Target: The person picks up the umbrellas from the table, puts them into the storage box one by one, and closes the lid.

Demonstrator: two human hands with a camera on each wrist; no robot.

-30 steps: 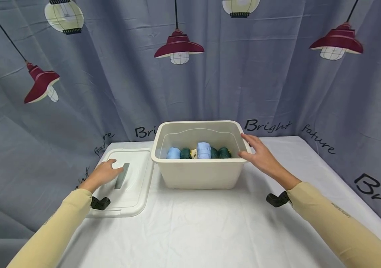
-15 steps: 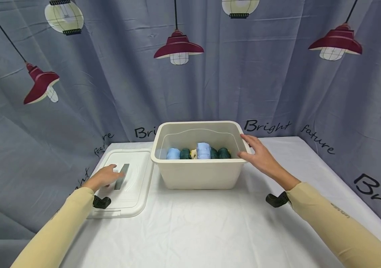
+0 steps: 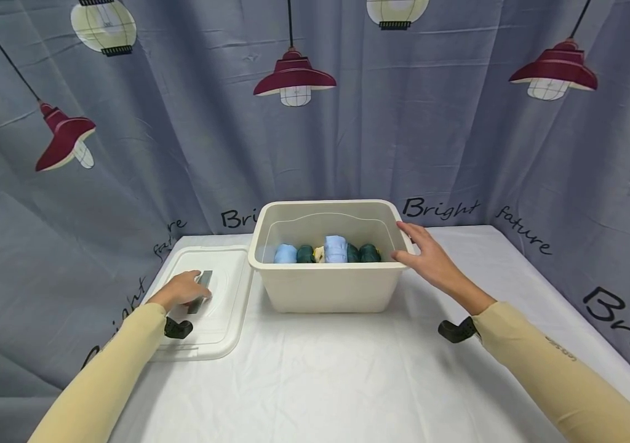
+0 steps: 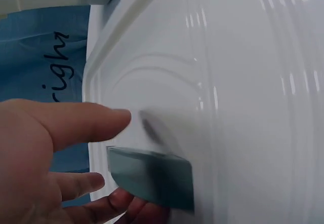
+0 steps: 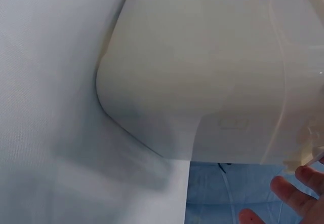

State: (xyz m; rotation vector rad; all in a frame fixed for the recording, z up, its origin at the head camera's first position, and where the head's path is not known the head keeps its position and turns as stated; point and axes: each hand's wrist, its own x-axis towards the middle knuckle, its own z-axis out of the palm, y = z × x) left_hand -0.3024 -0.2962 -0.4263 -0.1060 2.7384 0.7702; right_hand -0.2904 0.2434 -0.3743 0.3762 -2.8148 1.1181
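Observation:
On the left of the table lies a white lid [image 3: 226, 326] with a grey-green strip handle [image 4: 152, 176]. My left hand [image 3: 183, 290] is over this handle. In the left wrist view its thumb [image 4: 96, 122] is straight, above the handle and apart from it, while the other fingertips are at the handle's lower edge, partly hidden. An off-white plastic box [image 3: 326, 288] stands uncovered beside the lid. My right hand [image 3: 431, 261] rests on the box's right rim, thumb and fingers spread; in the right wrist view some fingertips hang outside the wall.
Inside the box are rolled light blue bundles [image 3: 336, 249], dark green bundles [image 3: 370, 253] and a small cream one [image 3: 319, 255]. The table has a white cloth [image 3: 326, 375]. A grey-blue curtain [image 3: 204, 123] with printed lamps closes off the back and sides.
My left hand has moved right and slightly down to the lid's handle, its fingers lowering toward it. The right hand, box and lid have stayed in place.

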